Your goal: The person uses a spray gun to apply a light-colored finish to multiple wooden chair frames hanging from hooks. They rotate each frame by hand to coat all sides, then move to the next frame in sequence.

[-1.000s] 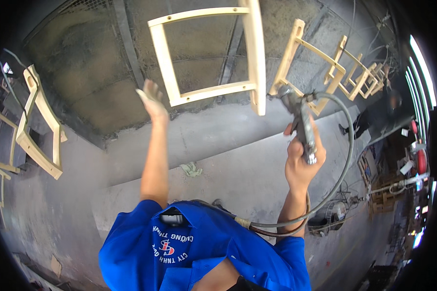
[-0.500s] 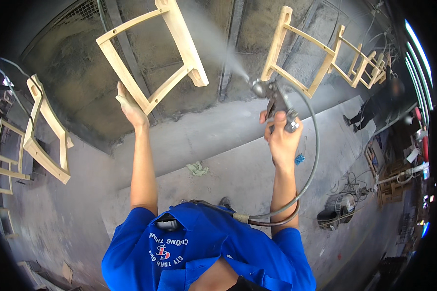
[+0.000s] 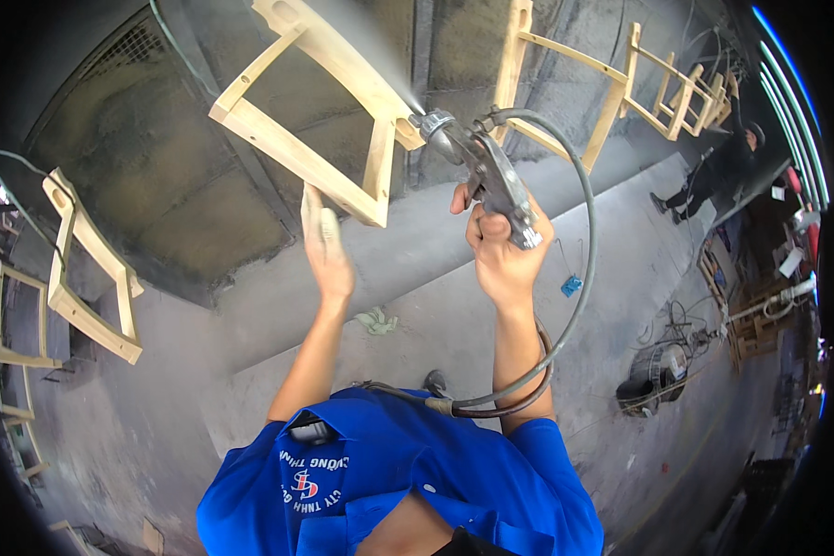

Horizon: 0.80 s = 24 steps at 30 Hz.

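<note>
From where I stand, it's the floor (image 3: 167, 417) that catches my eye: grey, dusty and scuffed, with pale smears. A straight edge slants across it, rising to the right, with a lighter stretch (image 3: 621, 236) on the near side; I can't tell whether that's a laid sheet. A rumpled pale-green cloth (image 3: 377, 322) lies near the edge, and off to the right there's a small bright-blue scrap (image 3: 572, 285). Farther right sits a black, bucket-like container (image 3: 638, 397), touching a greyish drum shape (image 3: 667, 361), with tangled cables (image 3: 681, 324) just beyond. A flat brownish piece (image 3: 152, 536) lies down at the lower left.
</note>
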Each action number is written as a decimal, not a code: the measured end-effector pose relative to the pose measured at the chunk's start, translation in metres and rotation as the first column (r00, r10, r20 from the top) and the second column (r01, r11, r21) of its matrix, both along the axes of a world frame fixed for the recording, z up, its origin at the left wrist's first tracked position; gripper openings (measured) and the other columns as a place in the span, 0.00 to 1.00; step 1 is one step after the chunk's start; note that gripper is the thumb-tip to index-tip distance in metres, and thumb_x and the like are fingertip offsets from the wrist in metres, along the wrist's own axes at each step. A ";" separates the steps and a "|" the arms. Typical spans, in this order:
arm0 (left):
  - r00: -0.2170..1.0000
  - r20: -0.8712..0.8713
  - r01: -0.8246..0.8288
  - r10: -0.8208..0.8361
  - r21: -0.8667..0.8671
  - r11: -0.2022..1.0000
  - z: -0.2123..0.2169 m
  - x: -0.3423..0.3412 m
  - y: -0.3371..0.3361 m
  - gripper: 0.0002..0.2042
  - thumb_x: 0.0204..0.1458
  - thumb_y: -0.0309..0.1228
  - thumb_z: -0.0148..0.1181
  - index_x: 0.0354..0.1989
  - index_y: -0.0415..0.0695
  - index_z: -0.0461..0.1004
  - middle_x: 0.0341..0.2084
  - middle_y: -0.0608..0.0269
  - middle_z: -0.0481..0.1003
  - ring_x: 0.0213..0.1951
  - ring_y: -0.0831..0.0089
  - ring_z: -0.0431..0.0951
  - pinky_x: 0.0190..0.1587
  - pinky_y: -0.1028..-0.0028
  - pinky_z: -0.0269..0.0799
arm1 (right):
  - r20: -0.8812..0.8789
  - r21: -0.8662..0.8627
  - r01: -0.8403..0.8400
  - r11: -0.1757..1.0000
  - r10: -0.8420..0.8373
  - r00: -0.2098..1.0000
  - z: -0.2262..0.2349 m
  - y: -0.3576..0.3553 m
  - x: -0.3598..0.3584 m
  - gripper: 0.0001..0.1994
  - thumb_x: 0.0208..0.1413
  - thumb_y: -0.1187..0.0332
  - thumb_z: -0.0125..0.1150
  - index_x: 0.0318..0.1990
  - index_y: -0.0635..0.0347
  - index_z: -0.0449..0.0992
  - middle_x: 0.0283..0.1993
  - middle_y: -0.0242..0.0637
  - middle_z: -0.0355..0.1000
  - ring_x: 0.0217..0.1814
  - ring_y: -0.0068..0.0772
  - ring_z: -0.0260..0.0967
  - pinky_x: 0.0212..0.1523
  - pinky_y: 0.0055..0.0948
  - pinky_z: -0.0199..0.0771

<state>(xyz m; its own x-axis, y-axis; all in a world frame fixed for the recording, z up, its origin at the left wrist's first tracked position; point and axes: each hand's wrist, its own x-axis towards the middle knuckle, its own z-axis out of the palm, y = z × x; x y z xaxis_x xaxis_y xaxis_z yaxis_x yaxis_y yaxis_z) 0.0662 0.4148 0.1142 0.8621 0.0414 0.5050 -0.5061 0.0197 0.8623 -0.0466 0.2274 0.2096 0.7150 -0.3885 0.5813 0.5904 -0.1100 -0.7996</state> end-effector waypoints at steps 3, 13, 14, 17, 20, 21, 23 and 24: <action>0.996 -0.007 0.087 -0.087 0.069 0.994 0.015 -0.021 -0.018 0.32 0.75 0.44 0.40 0.78 0.32 0.50 0.79 0.44 0.51 0.79 0.54 0.50 0.78 0.62 0.44 | -0.200 -0.041 0.173 0.984 -0.178 0.963 -0.014 -0.018 -0.019 0.30 0.65 0.52 0.70 0.65 0.67 0.76 0.34 0.28 0.75 0.35 0.18 0.68 0.37 0.22 0.69; 0.967 0.031 0.241 -0.252 0.203 0.949 0.015 -0.028 -0.081 0.44 0.68 0.40 0.57 0.79 0.30 0.36 0.80 0.34 0.38 0.81 0.45 0.39 0.79 0.57 0.36 | -0.224 -0.162 0.474 0.866 -0.500 0.837 -0.032 -0.049 -0.114 0.34 0.66 0.45 0.65 0.65 0.69 0.76 0.31 0.29 0.74 0.28 0.17 0.66 0.30 0.19 0.63; 0.963 0.041 0.252 -0.266 0.211 0.944 0.013 -0.026 -0.097 0.46 0.67 0.40 0.59 0.79 0.30 0.35 0.80 0.33 0.36 0.81 0.44 0.37 0.79 0.55 0.34 | -0.126 -0.185 0.476 0.860 -0.501 0.856 -0.022 -0.046 -0.117 0.36 0.65 0.43 0.65 0.64 0.70 0.76 0.30 0.30 0.73 0.28 0.18 0.67 0.29 0.20 0.64; 0.943 0.178 0.213 -0.280 0.321 0.923 0.014 -0.015 -0.147 0.51 0.63 0.41 0.63 0.81 0.35 0.31 0.79 0.30 0.31 0.80 0.37 0.31 0.78 0.44 0.33 | 0.054 -0.256 0.509 0.822 -0.514 0.856 0.007 -0.025 -0.117 0.46 0.58 0.32 0.63 0.64 0.73 0.76 0.27 0.31 0.73 0.27 0.20 0.71 0.29 0.25 0.69; 0.868 0.093 0.279 -0.487 0.721 0.635 0.045 0.030 -0.146 0.43 0.59 0.50 0.66 0.80 0.50 0.54 0.81 0.38 0.38 0.80 0.35 0.35 0.74 0.31 0.36 | 0.110 -0.327 0.478 0.815 -0.470 0.876 0.022 -0.005 -0.111 0.53 0.48 0.26 0.63 0.63 0.74 0.76 0.24 0.33 0.73 0.25 0.20 0.72 0.30 0.23 0.71; 0.888 0.227 0.021 -0.400 0.848 0.530 0.061 0.047 -0.120 0.26 0.55 0.37 0.66 0.64 0.47 0.77 0.73 0.45 0.63 0.74 0.41 0.60 0.73 0.47 0.56 | 0.116 -0.333 0.485 0.808 -0.476 0.872 0.023 -0.001 -0.111 0.53 0.49 0.26 0.63 0.62 0.74 0.76 0.23 0.33 0.72 0.25 0.20 0.71 0.30 0.23 0.71; 0.941 0.336 -0.154 0.039 0.321 0.934 0.095 0.080 -0.043 0.12 0.59 0.36 0.64 0.45 0.43 0.85 0.47 0.51 0.83 0.53 0.55 0.82 0.61 0.59 0.73 | 0.107 -0.366 0.486 0.794 -0.482 0.869 0.022 0.001 -0.109 0.53 0.49 0.26 0.63 0.62 0.75 0.77 0.22 0.31 0.70 0.24 0.20 0.71 0.31 0.23 0.71; 0.837 0.479 -0.372 0.265 0.141 0.918 0.117 0.100 0.004 0.10 0.59 0.35 0.64 0.41 0.42 0.84 0.44 0.53 0.84 0.53 0.55 0.80 0.57 0.58 0.72 | 0.115 -0.334 0.480 0.811 -0.471 0.875 0.019 0.001 -0.107 0.50 0.52 0.28 0.64 0.62 0.75 0.77 0.23 0.31 0.70 0.24 0.18 0.69 0.29 0.22 0.69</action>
